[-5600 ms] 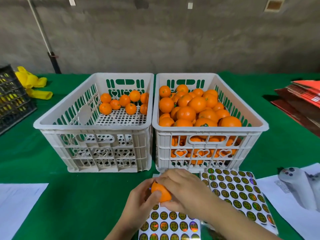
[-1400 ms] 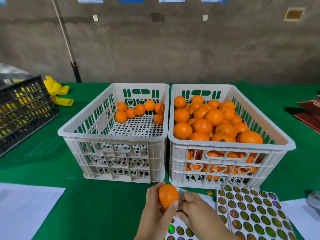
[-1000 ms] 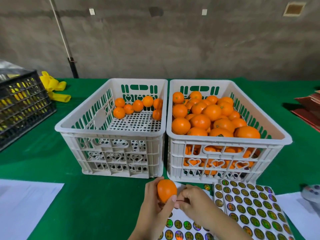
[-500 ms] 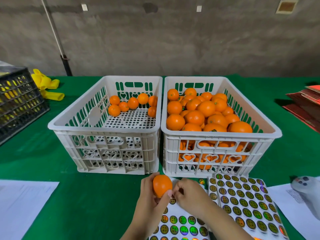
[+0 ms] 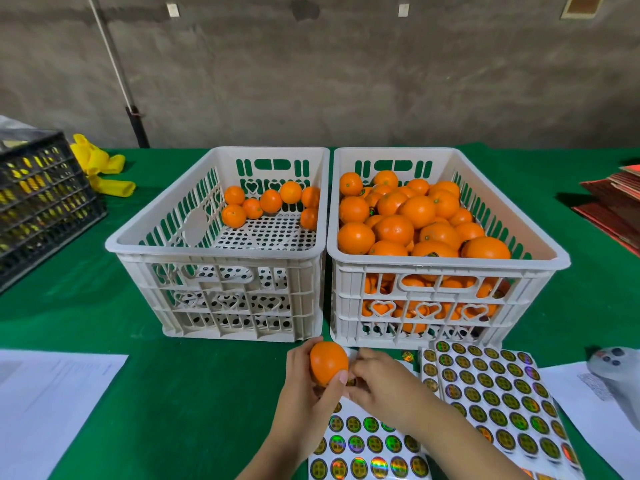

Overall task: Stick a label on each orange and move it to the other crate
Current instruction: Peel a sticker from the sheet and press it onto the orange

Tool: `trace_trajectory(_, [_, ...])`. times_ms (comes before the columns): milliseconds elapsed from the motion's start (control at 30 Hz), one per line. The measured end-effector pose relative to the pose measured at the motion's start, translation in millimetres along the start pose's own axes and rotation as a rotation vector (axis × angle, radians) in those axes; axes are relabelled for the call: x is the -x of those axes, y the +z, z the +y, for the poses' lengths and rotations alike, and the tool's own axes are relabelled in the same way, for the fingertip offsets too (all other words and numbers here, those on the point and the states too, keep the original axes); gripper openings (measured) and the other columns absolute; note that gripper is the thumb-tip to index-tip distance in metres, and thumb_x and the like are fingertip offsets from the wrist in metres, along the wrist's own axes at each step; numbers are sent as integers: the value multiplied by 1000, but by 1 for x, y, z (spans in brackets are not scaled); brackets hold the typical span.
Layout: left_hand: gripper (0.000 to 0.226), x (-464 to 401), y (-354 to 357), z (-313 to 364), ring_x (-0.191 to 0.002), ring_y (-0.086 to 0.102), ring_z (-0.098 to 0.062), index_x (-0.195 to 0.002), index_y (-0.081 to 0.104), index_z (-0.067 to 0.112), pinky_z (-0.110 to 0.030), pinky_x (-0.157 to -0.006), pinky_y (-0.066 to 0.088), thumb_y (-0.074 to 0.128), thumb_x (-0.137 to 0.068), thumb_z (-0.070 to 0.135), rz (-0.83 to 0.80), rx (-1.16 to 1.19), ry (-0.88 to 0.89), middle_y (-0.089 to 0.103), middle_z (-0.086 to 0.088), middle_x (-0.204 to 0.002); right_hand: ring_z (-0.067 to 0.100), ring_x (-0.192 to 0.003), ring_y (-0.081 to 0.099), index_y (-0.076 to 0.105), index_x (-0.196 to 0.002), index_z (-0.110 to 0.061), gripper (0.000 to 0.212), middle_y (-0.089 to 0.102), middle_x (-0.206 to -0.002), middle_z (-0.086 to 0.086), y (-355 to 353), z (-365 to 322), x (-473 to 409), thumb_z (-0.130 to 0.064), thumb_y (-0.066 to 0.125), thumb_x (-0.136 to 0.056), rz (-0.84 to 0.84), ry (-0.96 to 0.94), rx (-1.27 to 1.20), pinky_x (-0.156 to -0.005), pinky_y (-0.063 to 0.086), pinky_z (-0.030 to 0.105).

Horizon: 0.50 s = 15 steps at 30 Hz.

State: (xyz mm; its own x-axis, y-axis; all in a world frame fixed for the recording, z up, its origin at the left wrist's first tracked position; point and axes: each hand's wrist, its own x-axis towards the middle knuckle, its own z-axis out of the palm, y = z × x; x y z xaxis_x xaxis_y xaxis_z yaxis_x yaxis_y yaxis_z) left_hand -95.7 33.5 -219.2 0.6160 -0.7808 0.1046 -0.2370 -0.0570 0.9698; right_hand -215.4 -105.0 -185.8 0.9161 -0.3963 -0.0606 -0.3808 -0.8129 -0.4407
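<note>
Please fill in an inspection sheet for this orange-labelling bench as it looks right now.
Surface: green cloth covers the table.
Job's things: left crate holds a few oranges at its far end; right crate is heaped; sticker sheets lie in front.
Clutter: white papers, black crate, yellow gloves, red stack, grey handheld device.
Hands: left hand grips one orange; right hand pinches at its lower side.
Cables: nothing seen.
Surroundings: bare concrete wall, pole against it.
</note>
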Motion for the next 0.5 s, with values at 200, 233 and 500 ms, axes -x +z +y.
trace_trajectory(200, [57, -1, 0, -2, -117, 63, -5, -133, 39, 64, -25, -90, 58, 70, -85, 63, 7, -8, -3, 45, 26, -133, 17, -120, 42, 66, -124, -14, 43, 49, -128, -2, -4, -1, 6, -45, 50, -100, -85, -133, 248, -93, 47, 34])
trace_trajectory(233, [57, -1, 0, -2, -116, 63, -5, -134, 39, 62, -25, -89, 58, 71, -87, 59, 5, -9, -6, 45, 25, -133, 19, -122, 43, 66, -124, -12, 41, 49, -130, 1, -4, -3, 5, -41, 48, -102, -98, -142, 290, -93, 48, 36])
trace_trajectory(500, [59, 1, 0, -1, -113, 66, -9, -140, 40, 52, -31, -91, 59, 72, -90, 50, -9, -11, -24, 49, 12, -137, 24, -122, 46, 64, -127, -9, 46, 49, -132, 6, -4, -8, 6, -36, 32, -109, -98, -164, 410, -94, 49, 40])
